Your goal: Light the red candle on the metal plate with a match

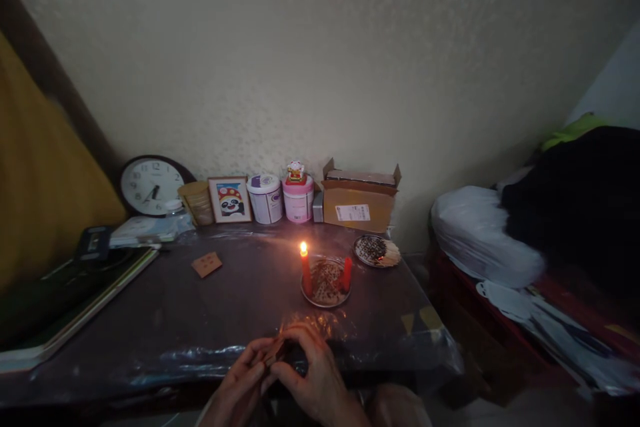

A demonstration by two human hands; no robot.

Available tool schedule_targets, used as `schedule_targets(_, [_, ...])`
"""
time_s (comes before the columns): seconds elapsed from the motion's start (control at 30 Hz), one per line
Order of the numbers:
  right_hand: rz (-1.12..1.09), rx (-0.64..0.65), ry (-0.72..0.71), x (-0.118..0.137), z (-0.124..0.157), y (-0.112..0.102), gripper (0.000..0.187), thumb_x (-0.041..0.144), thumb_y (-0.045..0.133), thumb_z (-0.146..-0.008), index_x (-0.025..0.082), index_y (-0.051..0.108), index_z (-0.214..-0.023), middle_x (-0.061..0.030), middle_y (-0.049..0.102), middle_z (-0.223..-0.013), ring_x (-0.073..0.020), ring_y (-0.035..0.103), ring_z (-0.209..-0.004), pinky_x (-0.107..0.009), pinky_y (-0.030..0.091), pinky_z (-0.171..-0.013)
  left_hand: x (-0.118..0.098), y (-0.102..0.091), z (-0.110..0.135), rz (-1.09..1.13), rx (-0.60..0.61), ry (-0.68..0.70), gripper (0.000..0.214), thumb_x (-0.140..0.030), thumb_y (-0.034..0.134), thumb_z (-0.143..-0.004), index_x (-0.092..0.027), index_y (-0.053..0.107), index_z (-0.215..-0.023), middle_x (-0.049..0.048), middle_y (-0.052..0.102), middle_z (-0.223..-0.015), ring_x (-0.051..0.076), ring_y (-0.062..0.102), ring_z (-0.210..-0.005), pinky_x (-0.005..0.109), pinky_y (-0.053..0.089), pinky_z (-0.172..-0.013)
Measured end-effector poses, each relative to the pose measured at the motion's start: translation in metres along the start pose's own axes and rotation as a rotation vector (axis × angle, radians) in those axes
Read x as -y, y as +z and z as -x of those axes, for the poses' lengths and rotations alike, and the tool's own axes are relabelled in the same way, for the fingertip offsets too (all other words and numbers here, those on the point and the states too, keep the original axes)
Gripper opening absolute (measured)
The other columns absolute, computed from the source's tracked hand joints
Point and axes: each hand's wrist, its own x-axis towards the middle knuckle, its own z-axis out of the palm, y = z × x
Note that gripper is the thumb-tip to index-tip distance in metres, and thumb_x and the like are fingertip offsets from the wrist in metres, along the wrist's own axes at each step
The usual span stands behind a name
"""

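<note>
At the table's front edge, my left hand (239,383) and my right hand (315,377) meet with their fingers curled. Between their fingertips is a small brown piece (274,352), mostly covered by the fingers, so its kind is unclear. Just beyond my hands stands a round metal plate (326,305) with dark specks on it. A lit red candle (306,273) rises from its left side, and a shorter unlit red candle (347,275) from its right. Off to the left lies a flat brown square (207,264) with dark marks.
Behind the plate, to the right, a dish (370,263) holds many thin dark-tipped sticks. Along the wall stand a clock (153,185), a framed panda picture (231,200), two tins (265,199) and a cardboard box (357,207). A large book (85,310) lies left; bags (480,233) crowd the right.
</note>
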Motion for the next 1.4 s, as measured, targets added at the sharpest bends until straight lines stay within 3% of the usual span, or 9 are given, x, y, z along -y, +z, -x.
schedule_targets(0.2, [0.014,-0.009,0.017,0.002,0.002,0.002,0.032,0.008,0.069,-0.068,0.020,0.061,-0.096,-0.0020,0.060,-0.099,-0.0162,0.056,-0.095,-0.025,0.042,-0.085,-0.004,0.007,0.003,-0.028,-0.013,-0.041,0.024,-0.020,0.056,-0.080,-0.020,0.063,-0.103,0.0075,0.064,-0.114,0.023,0.055,-0.110,0.034,0.039,-0.095])
schedule_targets(0.67, [0.020,-0.010,-0.003,0.001,0.000,0.003,0.033,0.008,0.068,-0.068,0.020,0.061,-0.098,-0.0032,0.061,-0.100,-0.0174,0.056,-0.096,-0.027,0.043,-0.086,0.004,-0.001,0.002,-0.015,-0.025,-0.015,0.025,-0.020,0.059,-0.078,-0.020,0.063,-0.102,0.0082,0.063,-0.113,0.028,0.052,-0.114,0.038,0.041,-0.096])
schedule_targets(0.9, [0.016,-0.004,-0.033,0.001,0.001,0.003,0.034,0.007,0.065,-0.069,0.021,0.060,-0.099,-0.0030,0.060,-0.101,-0.0167,0.056,-0.096,-0.026,0.043,-0.087,-0.003,0.012,0.005,-0.013,-0.087,-0.029,0.022,-0.022,0.063,-0.075,-0.021,0.065,-0.097,0.0082,0.064,-0.113,0.028,0.053,-0.113,0.034,0.046,-0.088])
schedule_targets(1.1, [0.034,0.003,-0.019,0.002,0.002,0.003,0.032,0.011,0.065,-0.070,0.021,0.060,-0.100,-0.0049,0.060,-0.105,-0.0187,0.055,-0.100,-0.029,0.043,-0.089,-0.004,0.014,0.006,0.012,-0.128,-0.037,0.027,-0.024,0.068,-0.070,-0.021,0.065,-0.097,0.0085,0.064,-0.112,0.029,0.054,-0.112,0.036,0.043,-0.093])
schedule_targets(1.4, [0.036,-0.006,-0.074,-0.001,-0.001,0.004,0.040,0.007,0.066,-0.065,0.023,0.058,-0.101,-0.0032,0.060,-0.103,-0.0178,0.057,-0.097,-0.028,0.046,-0.087,-0.001,0.010,0.003,0.017,-0.083,-0.033,0.037,-0.029,0.072,-0.066,-0.024,0.064,-0.101,0.0089,0.064,-0.112,0.029,0.056,-0.107,0.035,0.045,-0.086])
